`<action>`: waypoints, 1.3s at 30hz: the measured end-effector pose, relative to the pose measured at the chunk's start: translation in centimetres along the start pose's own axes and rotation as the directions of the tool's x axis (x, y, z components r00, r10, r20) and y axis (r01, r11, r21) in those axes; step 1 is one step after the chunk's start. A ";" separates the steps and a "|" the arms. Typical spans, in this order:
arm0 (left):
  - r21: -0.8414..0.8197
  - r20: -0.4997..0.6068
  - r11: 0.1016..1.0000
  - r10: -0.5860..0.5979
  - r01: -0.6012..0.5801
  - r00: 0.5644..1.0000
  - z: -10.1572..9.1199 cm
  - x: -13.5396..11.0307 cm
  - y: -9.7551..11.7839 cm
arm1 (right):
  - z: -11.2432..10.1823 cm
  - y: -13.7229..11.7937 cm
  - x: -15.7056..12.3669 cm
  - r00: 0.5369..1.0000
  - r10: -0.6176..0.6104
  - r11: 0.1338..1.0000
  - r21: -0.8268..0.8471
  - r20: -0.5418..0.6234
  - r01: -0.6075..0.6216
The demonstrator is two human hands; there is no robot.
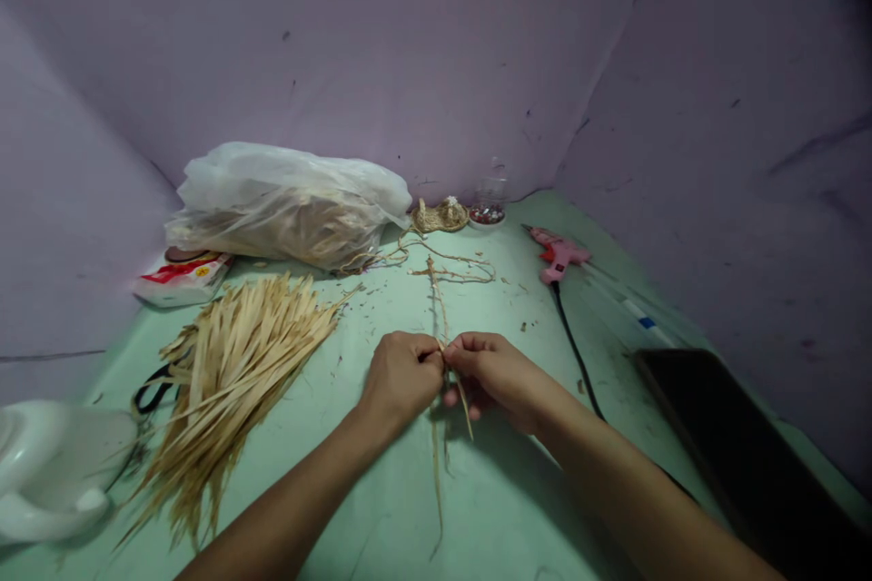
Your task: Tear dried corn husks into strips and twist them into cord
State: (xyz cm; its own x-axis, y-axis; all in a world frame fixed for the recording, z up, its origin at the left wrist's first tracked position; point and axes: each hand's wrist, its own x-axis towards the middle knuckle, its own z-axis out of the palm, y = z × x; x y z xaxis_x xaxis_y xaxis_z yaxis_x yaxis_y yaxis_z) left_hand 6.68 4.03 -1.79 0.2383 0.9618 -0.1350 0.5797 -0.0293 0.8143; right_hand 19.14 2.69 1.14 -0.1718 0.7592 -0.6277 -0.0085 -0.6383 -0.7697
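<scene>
In the middle of the table my left hand (409, 374) and my right hand (487, 372) meet, fingertips pinched together on thin tan straw strands (438, 472). Loose ends of the strands hang below my fingers, one reaching well down toward me. Above the hands a thin twisted straw cord (440, 301) runs away from me. It leads up to a loop of cord (470, 280) lying on the table. To the left of my hands lies a thick bundle of dry flat straw strips (252, 354). The exact grip between the fingertips is partly hidden.
A plastic bag of fibre (286, 209), a red-and-white packet (183, 277), a woven straw piece (440, 216) and a clear container of beads (487, 211) line the back. A pink glue gun (559, 254) with black cord and a dark phone-like slab (736, 436) lie right; a white object (51, 463) stands left.
</scene>
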 end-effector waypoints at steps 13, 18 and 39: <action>-0.371 0.208 0.887 -0.209 0.274 0.956 -0.2 0.4 0.5 | -0.7 3.0 0.6 0.834 -0.534 0.702 -0.622 -0.137 0.347; -0.414 0.167 0.867 -0.226 0.277 0.960 -0.3 0.5 0.4 | -0.5 3.3 0.0 0.776 -0.623 0.548 -0.763 -0.099 0.343; -0.347 0.113 0.918 -0.160 0.189 0.981 -0.3 1.2 -0.6 | -1.9 3.1 2.3 0.896 -0.423 0.822 -0.472 -0.132 0.319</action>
State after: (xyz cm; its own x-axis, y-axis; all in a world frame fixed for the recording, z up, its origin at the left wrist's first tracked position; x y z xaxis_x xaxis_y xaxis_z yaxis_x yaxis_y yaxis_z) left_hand 6.44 5.31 -2.27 0.2289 0.9172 -0.3260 0.3070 0.2498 0.9183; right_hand 20.59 2.66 -2.89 -0.0202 0.9675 -0.2521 0.4030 -0.2229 -0.8877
